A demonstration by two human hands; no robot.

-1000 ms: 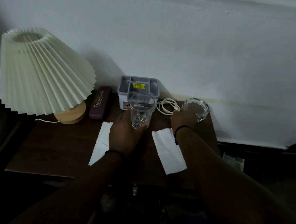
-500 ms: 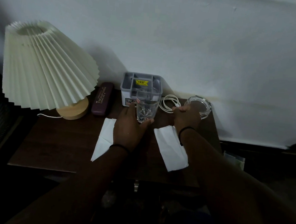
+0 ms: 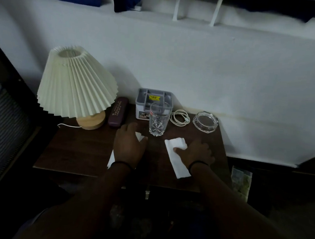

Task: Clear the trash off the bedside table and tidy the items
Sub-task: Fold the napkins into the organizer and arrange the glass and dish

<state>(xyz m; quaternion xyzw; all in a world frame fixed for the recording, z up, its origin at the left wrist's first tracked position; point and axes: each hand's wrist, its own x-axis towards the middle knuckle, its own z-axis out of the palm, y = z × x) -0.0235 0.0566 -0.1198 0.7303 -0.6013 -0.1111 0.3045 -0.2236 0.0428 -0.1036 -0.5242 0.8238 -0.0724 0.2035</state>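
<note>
The clear glass [image 3: 157, 119] stands empty before the grey organiser [image 3: 153, 104]. The left hand [image 3: 128, 145] lies flat, fingers straight, on one tissue [image 3: 139, 136]; the right hand [image 3: 197, 152] rests, fingers relaxed, on the other tissue [image 3: 176, 156].

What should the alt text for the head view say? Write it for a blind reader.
Two hands reach over a dark wooden bedside table: the left hand rests on one white tissue, the right hand touches another tissue. Behind stand a drinking glass, grey organizer box, coiled white cable, glass ashtray, glasses case and pleated lamp.
</note>
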